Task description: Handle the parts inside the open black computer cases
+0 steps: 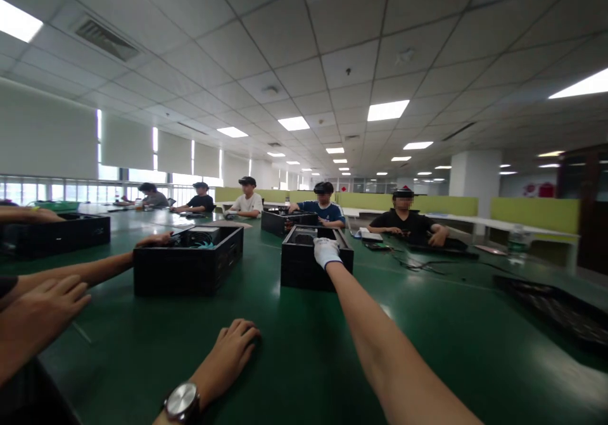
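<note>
My right hand (327,251), in a white glove, reaches far forward over the near wall of a black computer case (304,272). Its fingers are bent over the top rim, closed on the case; their tips are blurred. Dark parts show inside that case. Bare, with a round silver wristwatch (181,401) at its wrist, my left hand (230,352) rests palm down on the green table (285,361). Its fingers are loosely spread, and nothing shows in them.
Left of me, a neighbour's hands (42,304) and arm reach towards another computer case (185,273) with teal cables. A black panel (555,311) lies at right, near black cables (427,265) and a clear bottle (517,244). Several people sit across the table.
</note>
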Available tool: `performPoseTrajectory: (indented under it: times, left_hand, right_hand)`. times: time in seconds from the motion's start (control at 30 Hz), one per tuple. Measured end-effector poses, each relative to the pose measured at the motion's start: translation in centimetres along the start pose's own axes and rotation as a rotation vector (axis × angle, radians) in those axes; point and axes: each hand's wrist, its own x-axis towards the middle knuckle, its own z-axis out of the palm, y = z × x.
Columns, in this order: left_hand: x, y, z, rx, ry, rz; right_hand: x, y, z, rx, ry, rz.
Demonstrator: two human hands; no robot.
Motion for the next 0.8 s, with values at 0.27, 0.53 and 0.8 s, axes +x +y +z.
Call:
performPoseTrajectory:
  times: [0.27, 0.53, 0.8]
  left_hand:
    - [-0.1, 2.3, -2.6, 0.069, 0.239, 0.091]
    - [7.0, 14.1, -14.8, -0.201, 0.476, 0.373]
    - [8.2, 24.6, -11.7, 0.228, -0.345, 0.871]
  right_hand:
    - [-7.7, 0.2, -3.6, -0.085, 0.008, -0.116]
    - [-28.2, 5.9, -8.9, -0.230, 0.008, -0.410]
    - [-41.3, 14.5, -16.3, -0.044, -0.157, -0.664]
